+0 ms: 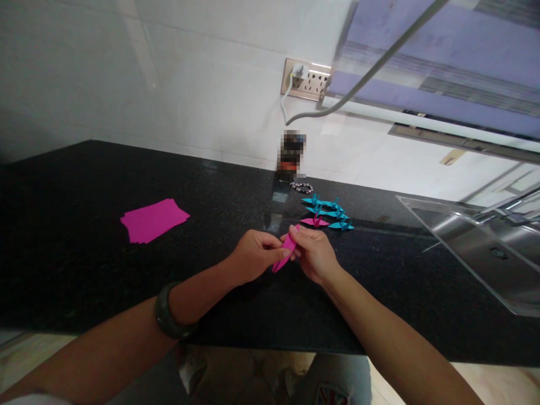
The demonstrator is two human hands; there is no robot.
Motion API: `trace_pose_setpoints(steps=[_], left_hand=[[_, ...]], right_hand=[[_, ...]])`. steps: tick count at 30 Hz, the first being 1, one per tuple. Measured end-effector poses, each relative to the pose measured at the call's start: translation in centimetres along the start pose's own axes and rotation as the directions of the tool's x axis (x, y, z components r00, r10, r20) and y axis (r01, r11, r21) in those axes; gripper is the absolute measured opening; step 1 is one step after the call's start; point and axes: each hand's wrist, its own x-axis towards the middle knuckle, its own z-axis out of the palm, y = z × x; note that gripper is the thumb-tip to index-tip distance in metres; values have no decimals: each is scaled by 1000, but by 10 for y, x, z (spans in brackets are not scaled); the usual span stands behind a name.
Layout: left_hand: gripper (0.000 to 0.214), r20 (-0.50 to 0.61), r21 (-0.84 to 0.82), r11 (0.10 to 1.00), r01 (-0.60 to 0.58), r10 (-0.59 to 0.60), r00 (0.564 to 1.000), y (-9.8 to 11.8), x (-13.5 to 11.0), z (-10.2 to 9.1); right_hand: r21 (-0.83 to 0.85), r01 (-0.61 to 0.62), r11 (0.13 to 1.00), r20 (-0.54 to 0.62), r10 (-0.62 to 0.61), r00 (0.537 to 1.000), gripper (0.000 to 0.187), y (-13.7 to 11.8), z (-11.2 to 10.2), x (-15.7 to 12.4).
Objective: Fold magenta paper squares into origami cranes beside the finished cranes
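Observation:
A narrow folded piece of pink paper (289,244) is held up between both hands above the dark counter. My left hand (255,256) pinches its lower left side between thumb and fingers. At its upper end my right hand (314,253) grips it, thumb on top; some of the right fingers are hidden behind the paper. Just beyond the hands stands a pink paper crane (314,222). Several blue paper cranes (337,214) are grouped close around it. Off to the left lies a loose stack of pink paper sheets (154,221).
Against the wall stands a blurred-out upright object (291,154) with a bead bracelet (302,187) by it. A stainless steel sink (476,253) is set into the black counter (84,270) at right. A grey cable (354,90) hangs near the wall socket (307,79).

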Motion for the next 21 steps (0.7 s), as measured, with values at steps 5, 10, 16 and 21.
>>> trace_pose_setpoints(steps=[5, 10, 16, 21], left_hand=[[20, -85, 13, 998, 66, -65, 994, -1, 0, 1], [21, -129, 13, 995, 94, -92, 987, 0, 1, 0], [20, -25, 23, 997, 76, -75, 997, -1, 1, 0], [21, 6, -5, 990, 138, -138, 990, 0, 1, 2]], right_hand=[[111, 74, 991, -225, -48, 973, 26, -11, -15, 12], [-41, 82, 996, -71, -85, 994, 31, -4, -14, 8], [-159, 66, 985, -69, -78, 995, 28, 7, -9, 4], [-91, 95, 991, -94, -104, 990, 24, 3, -10, 6]])
